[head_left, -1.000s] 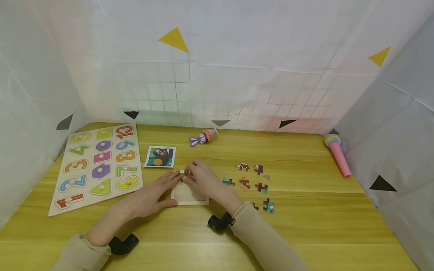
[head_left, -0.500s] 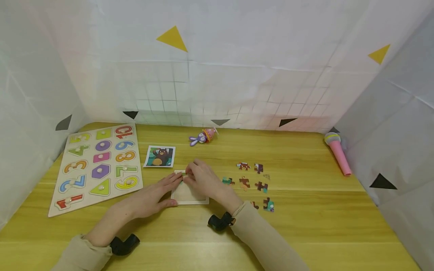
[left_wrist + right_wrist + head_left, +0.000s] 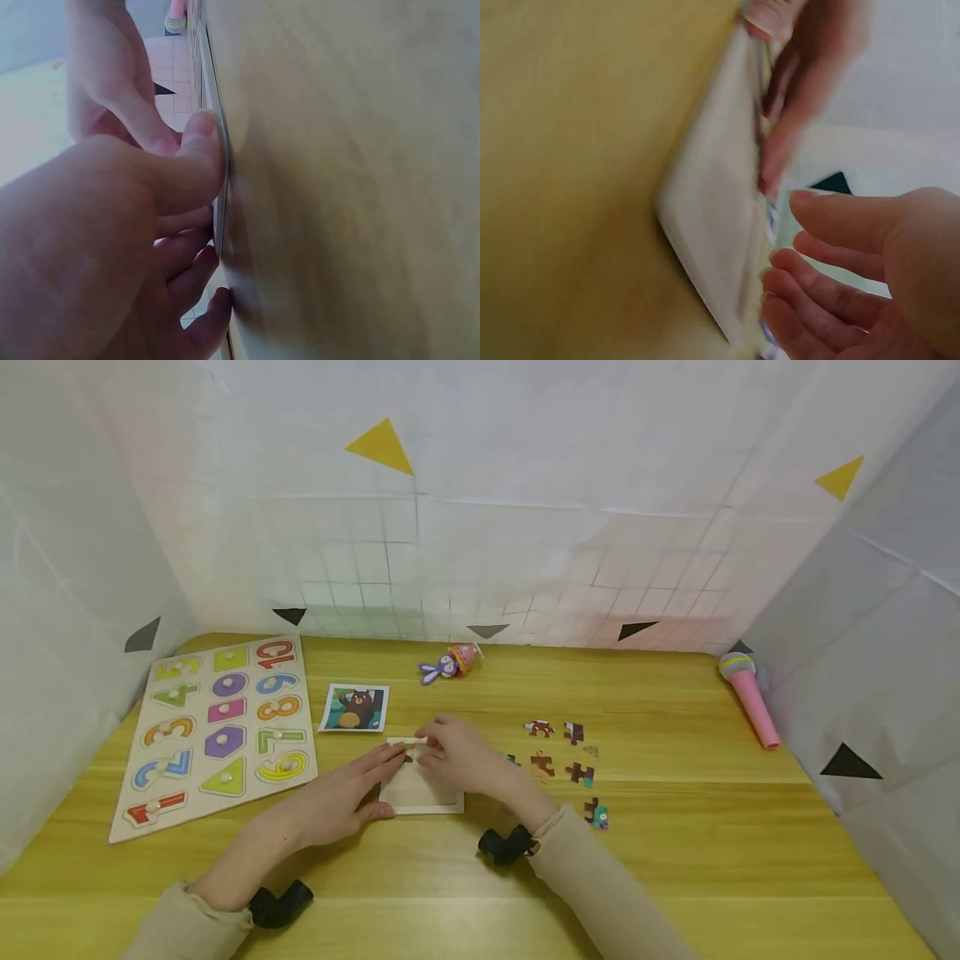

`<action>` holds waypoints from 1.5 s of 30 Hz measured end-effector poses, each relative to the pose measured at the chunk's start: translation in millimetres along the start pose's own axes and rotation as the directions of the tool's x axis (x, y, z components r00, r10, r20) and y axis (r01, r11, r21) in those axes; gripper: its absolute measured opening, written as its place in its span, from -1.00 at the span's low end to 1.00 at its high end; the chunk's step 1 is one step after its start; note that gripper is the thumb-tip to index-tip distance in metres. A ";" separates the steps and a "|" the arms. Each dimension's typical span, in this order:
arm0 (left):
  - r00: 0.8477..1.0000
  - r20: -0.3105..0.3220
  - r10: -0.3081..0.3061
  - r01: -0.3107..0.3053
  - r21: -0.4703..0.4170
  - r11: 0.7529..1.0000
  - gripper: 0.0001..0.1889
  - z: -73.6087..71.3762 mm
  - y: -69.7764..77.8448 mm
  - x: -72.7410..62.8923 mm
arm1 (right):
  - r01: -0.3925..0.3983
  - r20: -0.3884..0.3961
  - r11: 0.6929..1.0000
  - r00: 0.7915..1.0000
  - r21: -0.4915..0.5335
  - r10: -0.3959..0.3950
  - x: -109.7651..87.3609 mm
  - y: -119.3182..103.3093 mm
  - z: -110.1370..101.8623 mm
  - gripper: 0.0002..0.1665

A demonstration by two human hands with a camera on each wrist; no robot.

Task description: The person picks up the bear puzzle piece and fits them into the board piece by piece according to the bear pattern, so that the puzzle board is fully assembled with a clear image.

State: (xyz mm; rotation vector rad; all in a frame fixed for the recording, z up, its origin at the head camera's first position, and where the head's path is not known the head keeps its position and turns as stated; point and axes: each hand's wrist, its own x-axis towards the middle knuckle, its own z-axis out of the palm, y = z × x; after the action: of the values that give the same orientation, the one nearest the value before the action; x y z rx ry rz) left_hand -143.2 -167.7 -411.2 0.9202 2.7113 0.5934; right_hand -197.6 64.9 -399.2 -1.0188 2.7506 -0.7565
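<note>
A small pale wooden puzzle tray (image 3: 422, 792) lies on the table before me. My left hand (image 3: 326, 800) rests along its left side, fingers nearly straight over the upper left corner, thumb (image 3: 201, 146) against the front edge. Part of a jigsaw piece (image 3: 408, 758), brown and green, shows at those fingertips; the rest is covered. Over the tray's upper right hovers my right hand (image 3: 468, 762), thumb and fingers apart with nothing visible between them in the right wrist view. Several loose jigsaw pieces (image 3: 542, 765) lie right of the tray, some hidden by my right arm.
A bear picture card (image 3: 355, 707) lies behind the tray. Far left is a number and shape board (image 3: 225, 718). A purple rabbit toy (image 3: 448, 664) lies at the back and a pink toy microphone (image 3: 752, 702) at the far right. White sheets surround the table's back and sides.
My right hand has drawn back a little to the right, off the piece in the tray's corner. My left hand stays on the tray with almost no movement.
</note>
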 end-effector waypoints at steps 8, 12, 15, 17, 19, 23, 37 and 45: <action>0.999 -0.030 0.033 -0.032 0.036 0.999 -0.27 0.0 2.7 1.9 | -0.075 0.013 0.994 0.997 0.076 0.074 -25.4 14.6 -37.3 -0.53; 1.000 -0.013 0.014 -0.013 0.017 1.000 -0.26 0.3 2.9 2.8 | -0.123 -0.025 0.990 0.992 0.073 0.126 -37.4 26.8 -51.7 -0.56; 1.000 -0.006 0.008 -0.008 0.006 1.000 -0.25 0.8 2.6 4.0 | -0.158 -0.057 0.984 0.985 0.081 0.162 -46.8 40.0 -60.7 -0.60; 1.000 -0.008 0.006 -0.006 0.001 1.000 -0.25 0.9 2.1 4.4 | -0.163 -0.078 0.983 0.982 0.090 0.170 -52.9 50.0 -65.5 -0.62; 1.000 -0.012 0.005 -0.005 0.002 1.000 -0.25 1.0 1.5 4.5 | -0.156 -0.104 0.983 0.981 0.095 0.166 -59.0 60.7 -69.4 -0.64; 1.000 -0.022 0.020 -0.019 0.016 1.000 -0.26 0.9 0.3 3.9 | -0.143 -0.141 0.984 0.978 0.101 0.157 -70.7 79.9 -75.7 -0.66; 0.999 -0.009 0.048 -0.048 0.031 0.998 -0.27 0.4 0.6 3.5 | -0.283 -0.153 0.959 0.947 0.026 0.283 -94.2 114.3 -84.9 -0.63; 1.000 0.017 0.025 -0.025 0.022 0.999 -0.27 2.3 -1.3 4.7 | -0.287 -0.137 0.958 0.948 0.020 0.287 -93.1 121.0 -81.4 -0.60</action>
State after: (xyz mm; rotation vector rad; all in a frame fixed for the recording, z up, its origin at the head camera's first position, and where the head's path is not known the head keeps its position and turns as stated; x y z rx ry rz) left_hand -146.9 -165.0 -414.1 0.9619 2.6999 0.5591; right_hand -218.4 236.6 -393.8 -0.5626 2.9229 -0.8062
